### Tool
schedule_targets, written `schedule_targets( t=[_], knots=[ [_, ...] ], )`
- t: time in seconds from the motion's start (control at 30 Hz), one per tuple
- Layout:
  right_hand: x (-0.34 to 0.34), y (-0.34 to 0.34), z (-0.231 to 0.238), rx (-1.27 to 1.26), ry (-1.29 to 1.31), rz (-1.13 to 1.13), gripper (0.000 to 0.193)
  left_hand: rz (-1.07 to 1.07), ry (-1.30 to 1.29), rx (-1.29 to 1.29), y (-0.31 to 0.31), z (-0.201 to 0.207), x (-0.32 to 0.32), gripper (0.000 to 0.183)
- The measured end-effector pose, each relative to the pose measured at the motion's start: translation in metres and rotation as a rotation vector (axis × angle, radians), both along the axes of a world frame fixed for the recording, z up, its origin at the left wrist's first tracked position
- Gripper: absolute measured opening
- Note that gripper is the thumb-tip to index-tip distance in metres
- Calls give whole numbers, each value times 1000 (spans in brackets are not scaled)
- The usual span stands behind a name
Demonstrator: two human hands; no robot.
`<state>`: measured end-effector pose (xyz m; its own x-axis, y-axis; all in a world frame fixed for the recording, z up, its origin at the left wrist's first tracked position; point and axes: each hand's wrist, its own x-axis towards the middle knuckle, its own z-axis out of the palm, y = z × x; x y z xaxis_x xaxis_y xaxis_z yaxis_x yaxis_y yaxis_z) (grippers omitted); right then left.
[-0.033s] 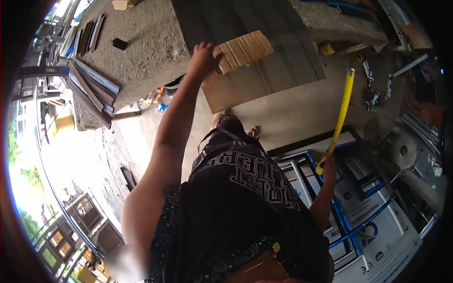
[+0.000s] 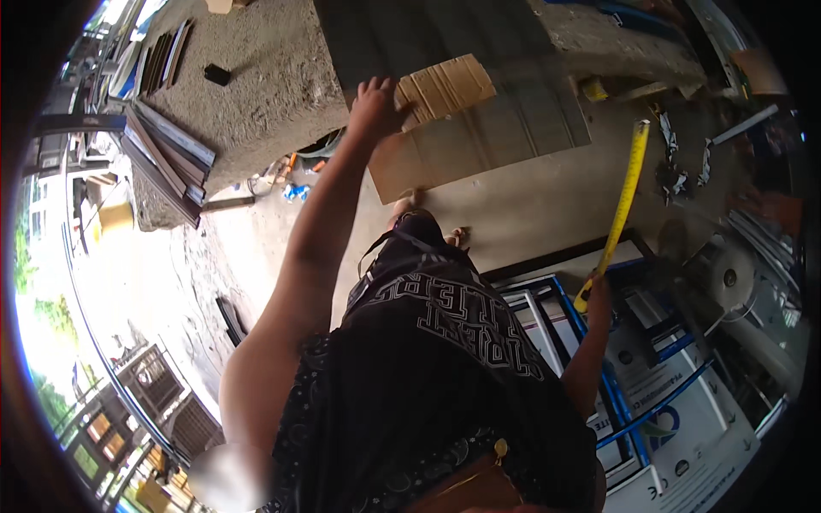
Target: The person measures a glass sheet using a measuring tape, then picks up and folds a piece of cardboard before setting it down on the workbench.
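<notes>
My left hand (image 2: 375, 109) reaches forward with its fingers stretched out, over the left end of a small piece of corrugated cardboard (image 2: 449, 88). Whether it presses on the cardboard is hard to make out. That cardboard lies on a large flat sheet (image 2: 487, 141), dark grey at the far part and brown nearer me. On the right, my right hand (image 2: 599, 306) is wrapped round a yellow tape measure (image 2: 584, 297). Its yellow blade (image 2: 624, 198) sticks out well ahead, its free end up in the air beside the sheet.
A rough concrete slab (image 2: 256, 77) at the left bears a small black block (image 2: 217, 75) and several strips (image 2: 162, 167). Blue and white frames (image 2: 616, 393) and printed white panels (image 2: 701, 445) stand low right. A round fan-like thing (image 2: 729, 278) is at far right.
My left hand has shifted slightly right, further over the cardboard's end. The tape measure and its blade have moved a little right and forward in my right hand.
</notes>
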<state>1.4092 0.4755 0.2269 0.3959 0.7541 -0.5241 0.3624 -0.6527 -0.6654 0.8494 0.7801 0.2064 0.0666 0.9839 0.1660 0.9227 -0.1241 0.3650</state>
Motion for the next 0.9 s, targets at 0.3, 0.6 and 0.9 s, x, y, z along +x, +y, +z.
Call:
schedule_targets(
  t=[0.3,0.6,0.9],
  knots=[
    [-28,84,-2,-100,-46,396,33,104,2,-175,-17,-6,34,121],
    [-65,203,48,-236,-234,1089,32,190,-1624,-375,-105,20,17,83],
    [-113,359,70,-164,-425,1642,41,928,-943,-240,-184,2,58,20]
  ],
)
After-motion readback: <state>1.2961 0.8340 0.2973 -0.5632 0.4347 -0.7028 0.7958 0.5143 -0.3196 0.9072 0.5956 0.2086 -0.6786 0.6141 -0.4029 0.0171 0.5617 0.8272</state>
